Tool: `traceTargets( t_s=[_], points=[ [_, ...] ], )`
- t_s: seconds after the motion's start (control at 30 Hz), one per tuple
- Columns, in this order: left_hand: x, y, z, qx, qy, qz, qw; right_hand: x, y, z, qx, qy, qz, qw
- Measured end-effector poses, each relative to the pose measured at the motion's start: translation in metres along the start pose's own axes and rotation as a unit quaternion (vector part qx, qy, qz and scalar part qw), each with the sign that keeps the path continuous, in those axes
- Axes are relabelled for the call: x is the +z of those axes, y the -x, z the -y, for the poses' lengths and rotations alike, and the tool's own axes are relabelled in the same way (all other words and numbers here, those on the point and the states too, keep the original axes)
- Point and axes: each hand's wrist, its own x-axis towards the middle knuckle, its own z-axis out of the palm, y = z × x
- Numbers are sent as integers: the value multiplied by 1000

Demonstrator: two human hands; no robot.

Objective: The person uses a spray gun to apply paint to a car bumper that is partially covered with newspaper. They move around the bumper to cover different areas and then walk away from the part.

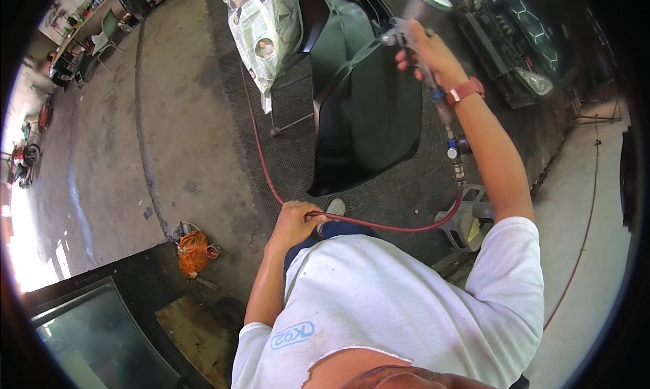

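Note:
My right hand [439, 56] is wrapped round the handle of a spray gun [396, 37], with a metal cup [428, 4] on top. The gun is over the upper right side of a glossy black car body panel [372, 128]. Below its handle hangs an inline fitting with a small valve [453, 148], joined to a red air hose [399, 228]. My left hand [296, 225] is closed on that hose near my waist, below the panel's lower edge. Newspaper and plastic masking [261, 40] covers a part beside the panel's upper left.
A car front end with grille [497, 40] and headlight [533, 82] stands at the right. A grey plastic stool [468, 216] is near my right side. An orange bag [193, 253] lies at the lower left, near a large glass pane [101, 341]. The hose trails across the floor mat.

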Motion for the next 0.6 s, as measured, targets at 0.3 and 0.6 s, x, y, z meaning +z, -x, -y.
traceTargets(
  t_s=[0.3,0.6],
  points=[
    [25,-24,-11,-4,-7,-1,1000,-127,-29,-93,56,2,-203,978],
    [42,-18,-2,19,-46,4,999,-90,-3,-121,65,69,-184,978]
  ],
)
